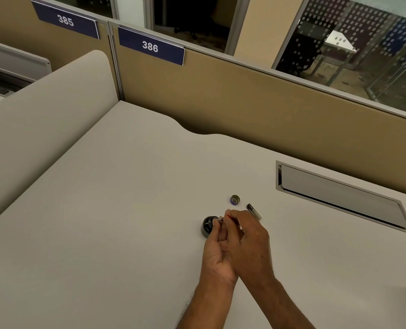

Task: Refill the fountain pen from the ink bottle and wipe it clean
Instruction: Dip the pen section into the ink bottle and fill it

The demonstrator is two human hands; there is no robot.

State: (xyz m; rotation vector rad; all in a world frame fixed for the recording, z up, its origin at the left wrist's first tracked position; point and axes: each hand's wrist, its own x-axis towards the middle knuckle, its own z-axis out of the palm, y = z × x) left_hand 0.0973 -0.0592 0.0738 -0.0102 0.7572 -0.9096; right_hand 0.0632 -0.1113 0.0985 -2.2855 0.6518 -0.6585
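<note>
Fountain pen (220,219), pinched in hands (245,246), round dark ink bottle (207,226)

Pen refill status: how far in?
Done: bottle is open, its cap lies on the desk, a dark pen piece beside it. In hand: left hand and right hand pinch the pen at the bottle's mouth; nib too small to see. Left: finish filling, reassemble, wipe, recap bottle.
</note>
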